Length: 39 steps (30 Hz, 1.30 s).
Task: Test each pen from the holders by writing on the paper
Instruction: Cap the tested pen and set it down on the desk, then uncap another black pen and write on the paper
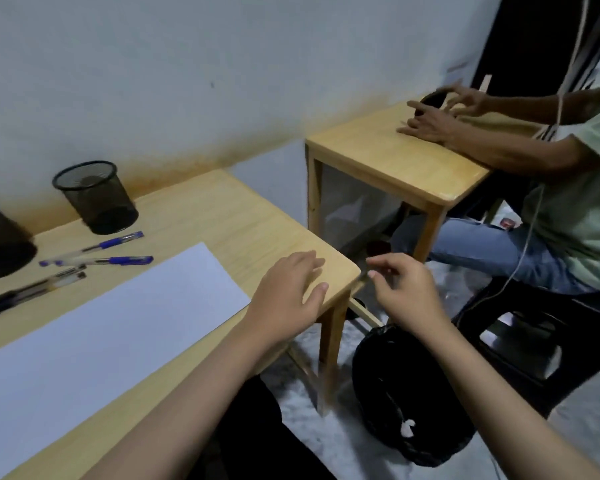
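Left hand (288, 289) flat and open on the table (243, 223) corner, right hand (400, 292) loose and empty off the edge, blank paper (94, 327) just beside, pens (101, 252) lying by two mesh holders (96, 197); testing not started, next likely reach left for a pen.

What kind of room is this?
Probably a plain study or work room: small wooden desks against a bare wall, with mesh pen holders, pens and paper.
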{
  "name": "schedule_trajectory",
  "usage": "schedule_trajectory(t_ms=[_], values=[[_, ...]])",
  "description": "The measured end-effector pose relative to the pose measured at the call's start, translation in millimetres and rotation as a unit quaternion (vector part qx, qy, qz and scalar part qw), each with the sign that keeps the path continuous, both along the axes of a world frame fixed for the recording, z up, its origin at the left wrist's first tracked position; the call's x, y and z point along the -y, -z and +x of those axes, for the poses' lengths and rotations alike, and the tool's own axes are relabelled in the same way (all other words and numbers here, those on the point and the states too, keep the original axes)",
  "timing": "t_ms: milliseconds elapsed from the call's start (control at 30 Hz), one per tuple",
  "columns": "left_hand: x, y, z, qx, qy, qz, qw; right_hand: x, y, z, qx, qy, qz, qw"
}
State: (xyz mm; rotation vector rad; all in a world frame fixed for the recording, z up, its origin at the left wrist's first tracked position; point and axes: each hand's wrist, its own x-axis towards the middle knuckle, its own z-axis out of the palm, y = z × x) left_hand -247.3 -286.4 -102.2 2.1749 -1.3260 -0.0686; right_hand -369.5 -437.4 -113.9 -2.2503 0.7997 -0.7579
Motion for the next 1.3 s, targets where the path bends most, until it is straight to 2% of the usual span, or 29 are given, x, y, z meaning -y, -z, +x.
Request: schedule_trajectory(t_ms=[100,200,400,633,733,867,967,1167,1300], values=[[-35.8,-8.0,5.9,-0.014,-0.05,-0.019,0.998,-31.4,-18.6,26.0,0.078,-0.057,-0.01,0.995],[-85.4,-16.4,18.0,-0.017,-0.124,-0.035,0.992,-68.6,-29.4,60.4,0.109,-0.131,0.004,0.985],[-200.8,-21.8,39.0,-0.009,-0.289,-0.032,0.957,-161.0,-35.1,131.9,0.114,-0.29,0.006,0.95],[-296.3,-11.1,35.3,-0.036,-0.402,-0.008,0.915,-243.9,-43.6,196.8,0.065,-0.403,0.001,0.913],[-314.8,-4.6,34.3,-0.049,-0.415,-0.014,0.908,-267.0,-41.8,230.6,0.019,-0.41,-0.077,0.909],[-322.8,10.0,32.3,-0.03,-0.421,0.0,0.907,-287.7,-32.6,267.4,-0.054,-0.393,-0.266,0.879],[-322.7,15.5,33.8,-0.015,-0.425,0.003,0.905,-294.1,-28.2,283.9,-0.075,-0.384,-0.295,0.872],[-322.8,18.3,37.8,0.009,-0.429,-0.012,0.903,-290.2,-31.3,290.1,-0.09,-0.415,-0.249,0.871],[-323.0,16.0,37.0,0.013,-0.428,-0.05,0.903,-277.8,-48.2,266.6,-0.071,-0.471,-0.071,0.877]])
